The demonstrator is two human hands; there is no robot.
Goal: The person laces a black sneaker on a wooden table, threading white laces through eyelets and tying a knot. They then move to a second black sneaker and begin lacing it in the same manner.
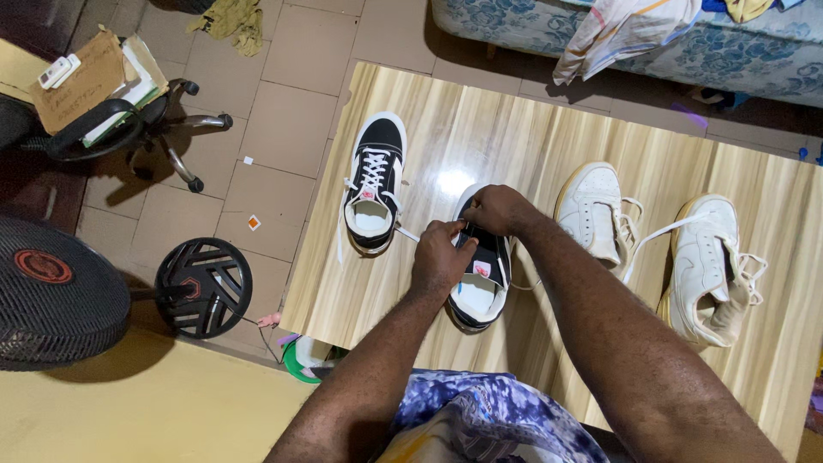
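Note:
A black and white sneaker [482,287] lies on the wooden table [531,137] right in front of me. My left hand [439,255] pinches a white lace [408,233] at the shoe's left side. My right hand [497,208] covers the toe end of the same shoe and grips its lacing. To the left stands the matching black sneaker [375,184], laced with white laces and untouched.
Two white sneakers [593,213] [708,267] with loose laces rest on the table's right half. A standing fan [60,296] and its round base [206,287] are on the floor at left, with an office chair [111,107] behind. A patterned sofa [651,34] runs along the back.

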